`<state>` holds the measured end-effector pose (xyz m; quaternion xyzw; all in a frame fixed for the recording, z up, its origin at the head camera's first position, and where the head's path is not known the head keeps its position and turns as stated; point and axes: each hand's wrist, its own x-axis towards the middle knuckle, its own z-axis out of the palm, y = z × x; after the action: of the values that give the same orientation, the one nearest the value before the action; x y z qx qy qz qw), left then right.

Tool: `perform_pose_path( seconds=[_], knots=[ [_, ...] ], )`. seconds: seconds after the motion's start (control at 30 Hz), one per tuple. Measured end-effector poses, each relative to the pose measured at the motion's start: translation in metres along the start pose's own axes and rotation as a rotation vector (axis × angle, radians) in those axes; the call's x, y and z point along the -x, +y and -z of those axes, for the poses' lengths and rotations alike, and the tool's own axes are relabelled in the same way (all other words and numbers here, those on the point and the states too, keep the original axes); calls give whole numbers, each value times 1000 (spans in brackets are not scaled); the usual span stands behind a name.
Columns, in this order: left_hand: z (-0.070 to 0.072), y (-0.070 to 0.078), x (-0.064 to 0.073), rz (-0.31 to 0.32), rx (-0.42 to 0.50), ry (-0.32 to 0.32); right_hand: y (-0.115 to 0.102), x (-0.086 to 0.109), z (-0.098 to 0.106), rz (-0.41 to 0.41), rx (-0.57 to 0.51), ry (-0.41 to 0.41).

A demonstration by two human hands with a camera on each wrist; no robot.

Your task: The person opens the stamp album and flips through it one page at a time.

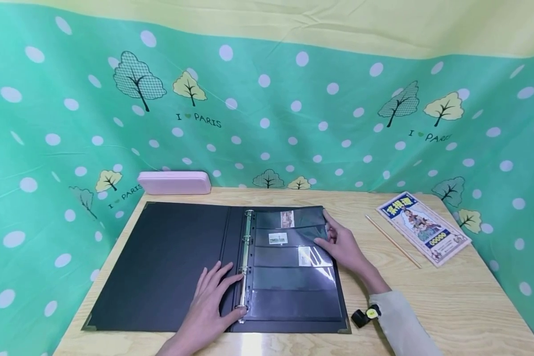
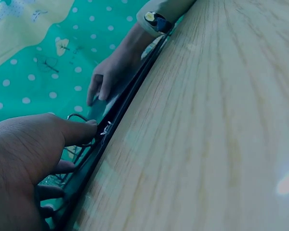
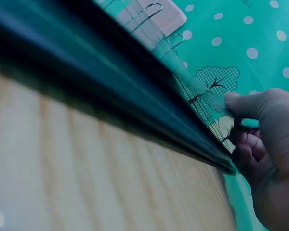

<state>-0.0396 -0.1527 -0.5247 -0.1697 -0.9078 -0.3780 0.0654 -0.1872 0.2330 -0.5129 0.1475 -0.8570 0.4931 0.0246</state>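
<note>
A black ring binder [image 1: 173, 267] lies open on the table, its metal rings [image 1: 246, 240] running down the middle. On its right side is a dark stamp page [image 1: 289, 279] with clear strip pockets; three small stamps show in the upper pockets, among them a green-and-white stamp [image 1: 278, 238]. My left hand [image 1: 206, 299] rests across the spine, fingers spread, with the thumb at the lowest ring. At the page's upper right edge, my right hand [image 1: 343, 247] pinches the page between thumb and fingers. The right wrist view shows that thumb [image 3: 243, 103] over the clear sheet's edge.
A pink case [image 1: 174, 183] stands at the back left. Right of the binder lie a thin wooden stick [image 1: 393, 241] and a colourful printed booklet [image 1: 422, 227]. A green dotted cloth [image 1: 267, 118] hangs behind and beside the wooden table [image 1: 463, 306].
</note>
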Motion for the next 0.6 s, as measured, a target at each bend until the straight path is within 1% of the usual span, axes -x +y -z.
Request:
perform_pose_path(
  seconds=[0.17, 0.23, 0.3, 0.37, 0.6],
  knots=[
    [0, -1, 0, 2, -3, -2, -2, 1, 3, -42, -205, 4],
    [0, -1, 0, 2, -5, -4, -4, 1, 5, -45, -276, 6],
    [0, -2, 0, 1, -6, -4, -7, 2, 6, -37, -323, 6],
    [0, -2, 0, -1, -5, -4, -9, 2, 8, -29, -345, 8],
    [0, -2, 0, -4, -5, -6, -18, 5, 11, 6, -351, 14]
  ],
)
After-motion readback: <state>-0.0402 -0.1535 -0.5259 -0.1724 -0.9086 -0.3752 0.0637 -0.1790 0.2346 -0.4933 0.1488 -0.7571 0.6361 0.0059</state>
